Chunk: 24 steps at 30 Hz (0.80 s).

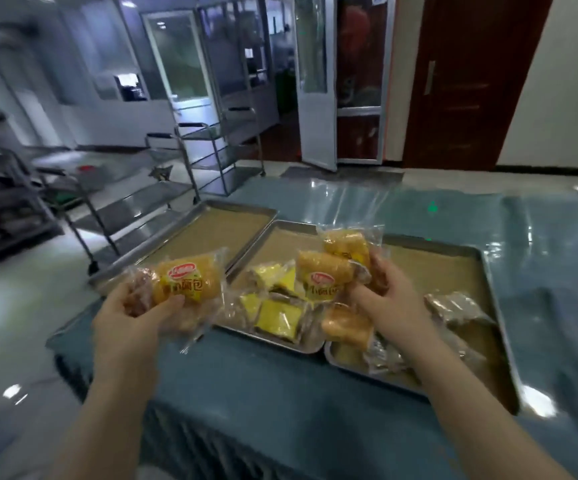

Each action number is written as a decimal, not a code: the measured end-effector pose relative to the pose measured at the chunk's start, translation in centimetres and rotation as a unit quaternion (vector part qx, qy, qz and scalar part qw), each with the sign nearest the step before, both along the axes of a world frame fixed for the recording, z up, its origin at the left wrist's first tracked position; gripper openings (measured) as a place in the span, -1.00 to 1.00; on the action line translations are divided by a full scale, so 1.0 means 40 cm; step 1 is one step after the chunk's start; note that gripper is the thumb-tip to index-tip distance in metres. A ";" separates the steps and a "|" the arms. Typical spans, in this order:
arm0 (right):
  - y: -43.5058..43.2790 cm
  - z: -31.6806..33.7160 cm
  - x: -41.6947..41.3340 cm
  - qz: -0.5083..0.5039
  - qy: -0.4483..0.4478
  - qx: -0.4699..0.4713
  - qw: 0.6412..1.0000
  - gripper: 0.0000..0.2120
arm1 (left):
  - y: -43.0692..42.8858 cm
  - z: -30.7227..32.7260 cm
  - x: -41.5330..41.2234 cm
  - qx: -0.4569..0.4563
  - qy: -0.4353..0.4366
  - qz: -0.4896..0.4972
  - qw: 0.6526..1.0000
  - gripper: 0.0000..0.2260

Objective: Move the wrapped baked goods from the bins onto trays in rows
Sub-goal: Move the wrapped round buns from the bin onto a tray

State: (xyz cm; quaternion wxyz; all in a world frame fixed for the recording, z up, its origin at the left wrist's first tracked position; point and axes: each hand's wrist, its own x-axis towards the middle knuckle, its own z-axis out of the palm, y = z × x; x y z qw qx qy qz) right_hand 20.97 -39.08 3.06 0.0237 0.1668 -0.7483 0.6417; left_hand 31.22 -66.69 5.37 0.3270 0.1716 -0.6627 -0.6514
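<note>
Blue cloth is covering the table [280, 393], its near edge hanging in pleats. Above the near left corner, the left hand [131, 317] is gripping a clear-wrapped golden bread roll [187, 282], thumb curled over the front. Its yellow label is reading "小面包" under a red oval logo too blurred to read, and its long axis is running left to right, tilting up slightly at the right. The right hand [389, 292] is clutching two more wrapped rolls, a lower one [322, 271] showing the same label and an upper one [346, 245], both lying crosswise. Beneath them, yellow packets [278, 315] are sitting along the near edge of the middle tray [291, 240]. A bun [346, 323] and silvery wrapped pieces [453, 306] are lying in the near left corner of the right tray [447, 268]. The left tray [218, 226] is showing tan lining. Steel carts [190, 168] are standing beyond.
</note>
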 end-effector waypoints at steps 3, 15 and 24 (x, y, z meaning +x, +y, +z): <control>-0.171 -0.060 -0.005 -0.015 -0.048 -0.064 0.997 -0.71 | -0.078 -0.070 0.032 0.029 -0.027 0.051 0.998 -0.71; -0.770 -0.291 -0.216 -0.033 -0.009 0.176 0.984 -0.67 | -0.599 -0.203 -0.096 0.068 -0.122 0.062 0.988 -0.61; -1.098 -0.364 -0.415 -0.073 0.059 0.325 0.941 -0.54 | -0.894 -0.264 -0.261 0.082 -0.163 0.066 0.981 -0.77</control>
